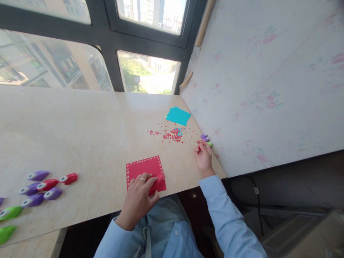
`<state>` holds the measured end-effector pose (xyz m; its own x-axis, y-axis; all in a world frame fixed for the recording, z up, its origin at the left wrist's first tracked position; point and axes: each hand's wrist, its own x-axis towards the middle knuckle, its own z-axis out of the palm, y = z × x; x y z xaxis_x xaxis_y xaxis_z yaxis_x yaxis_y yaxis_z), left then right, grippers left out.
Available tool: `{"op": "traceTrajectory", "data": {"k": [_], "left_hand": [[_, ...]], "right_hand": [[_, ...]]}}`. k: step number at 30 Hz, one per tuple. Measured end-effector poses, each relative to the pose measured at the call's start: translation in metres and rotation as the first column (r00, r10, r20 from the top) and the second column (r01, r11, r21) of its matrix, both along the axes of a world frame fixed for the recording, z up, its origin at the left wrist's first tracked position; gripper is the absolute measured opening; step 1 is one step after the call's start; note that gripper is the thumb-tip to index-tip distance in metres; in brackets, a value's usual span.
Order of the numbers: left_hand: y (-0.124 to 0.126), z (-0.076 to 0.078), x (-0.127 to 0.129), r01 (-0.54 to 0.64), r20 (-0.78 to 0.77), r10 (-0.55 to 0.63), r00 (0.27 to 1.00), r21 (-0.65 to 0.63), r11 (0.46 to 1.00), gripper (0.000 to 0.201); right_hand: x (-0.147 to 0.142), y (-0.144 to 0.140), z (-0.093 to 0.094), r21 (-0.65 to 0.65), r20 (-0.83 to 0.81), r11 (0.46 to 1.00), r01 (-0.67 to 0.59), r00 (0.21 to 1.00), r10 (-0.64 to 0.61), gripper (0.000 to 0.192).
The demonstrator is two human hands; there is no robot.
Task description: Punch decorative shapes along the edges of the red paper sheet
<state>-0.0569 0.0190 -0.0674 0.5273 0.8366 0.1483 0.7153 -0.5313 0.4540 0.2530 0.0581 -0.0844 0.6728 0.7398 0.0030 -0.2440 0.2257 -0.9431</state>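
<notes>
A red sheet of paper (143, 167) lies near the table's front edge, with small heart-like holes along its top and both sides. My left hand (141, 191), wearing a ring, rests on the lower part of the sheet, fingers stretched over it. Close to the wall at the right, my right hand (204, 157) is closed around something small and red, apparently a paper punch mostly hidden by the fingers. Just beyond it are purple punches (205, 137) and a green punch (209, 144). Punched-out red bits (172, 135) are scattered between the sheet and the back.
Blue paper sheets (178, 116) lie at the back right, before the window. Several purple punches (33, 200), red punches (69, 178) and green punches (10, 213) stand at the left. A flowered wall (258, 89) bounds the table's right side.
</notes>
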Motion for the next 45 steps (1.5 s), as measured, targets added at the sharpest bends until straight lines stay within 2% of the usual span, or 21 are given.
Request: {"op": "traceTrajectory", "data": {"k": [3, 6, 11, 13, 17, 20, 24, 26, 28, 30, 35, 39, 41, 45], "left_hand": [[0.000, 0.000, 0.001, -0.016, 0.009, 0.015, 1.000, 0.019, 1.000, 0.028], [0.001, -0.003, 0.000, -0.035, 0.059, 0.033, 0.998, 0.041, 0.999, 0.027], [0.004, -0.012, -0.007, -0.071, 0.176, 0.060, 0.983, 0.057, 0.996, 0.034], [0.005, -0.014, -0.009, -0.067, 0.185, 0.055, 0.981, 0.058, 0.996, 0.035], [0.006, -0.014, -0.008, -0.067, 0.174, 0.056, 0.983, 0.057, 0.996, 0.034], [0.008, -0.011, -0.007, -0.067, 0.151, 0.059, 0.987, 0.049, 0.997, 0.038], [0.011, -0.007, -0.010, -0.026, 0.105, 0.024, 0.994, 0.022, 0.999, 0.048], [0.012, -0.003, -0.011, 0.010, 0.087, -0.011, 0.996, 0.011, 1.000, 0.055], [0.012, 0.001, -0.010, 0.043, 0.062, -0.044, 0.997, 0.004, 0.999, 0.058], [0.012, 0.006, -0.008, 0.044, 0.022, -0.044, 0.999, -0.006, 0.999, 0.052], [0.012, 0.013, -0.002, -0.024, -0.033, 0.024, 0.999, -0.003, 1.000, 0.037], [0.018, 0.006, -0.006, -0.077, 0.001, 0.077, 0.997, 0.037, 0.996, 0.051], [0.022, 0.001, -0.010, -0.068, 0.020, 0.067, 0.998, 0.055, 0.996, 0.053], [0.031, -0.006, -0.017, -0.006, 0.075, 0.001, 0.997, 0.060, 0.998, 0.045]], "right_hand": [[0.001, 0.000, -0.004, 0.016, -0.043, 1.000, -0.018, 0.999, 0.018, 0.048], [0.000, 0.000, -0.006, 0.003, -0.012, 1.000, -0.017, 1.000, 0.017, 0.050], [-0.014, -0.003, -0.003, -0.098, 0.180, 0.995, -0.010, 0.983, 0.028, 0.060], [-0.023, -0.005, -0.002, -0.167, 0.286, 0.985, -0.035, 0.955, 0.083, 0.060], [-0.045, -0.012, -0.003, -0.266, 0.423, 0.957, -0.112, 0.879, 0.221, 0.048], [-0.059, -0.020, -0.005, -0.323, 0.505, 0.932, -0.163, 0.804, 0.315, 0.043], [-0.074, -0.031, -0.002, -0.360, 0.657, 0.886, -0.294, 0.594, 0.464, 0.035], [-0.079, -0.033, 0.002, -0.357, 0.719, 0.869, -0.341, 0.493, 0.489, 0.033], [-0.083, -0.035, 0.004, -0.352, 0.753, 0.865, -0.357, 0.440, 0.489, 0.032], [-0.085, -0.035, 0.006, -0.354, 0.763, 0.867, -0.351, 0.428, 0.484, 0.031], [-0.086, -0.035, 0.003, -0.351, 0.760, 0.881, -0.318, 0.452, 0.466, 0.031], [-0.085, -0.036, 0.000, -0.353, 0.736, 0.877, -0.325, 0.482, 0.475, 0.031], [-0.085, -0.035, -0.001, -0.348, 0.730, 0.873, -0.341, 0.486, 0.481, 0.031], [-0.085, -0.030, -0.002, -0.336, 0.765, 0.856, -0.394, 0.416, 0.492, 0.033]]}}
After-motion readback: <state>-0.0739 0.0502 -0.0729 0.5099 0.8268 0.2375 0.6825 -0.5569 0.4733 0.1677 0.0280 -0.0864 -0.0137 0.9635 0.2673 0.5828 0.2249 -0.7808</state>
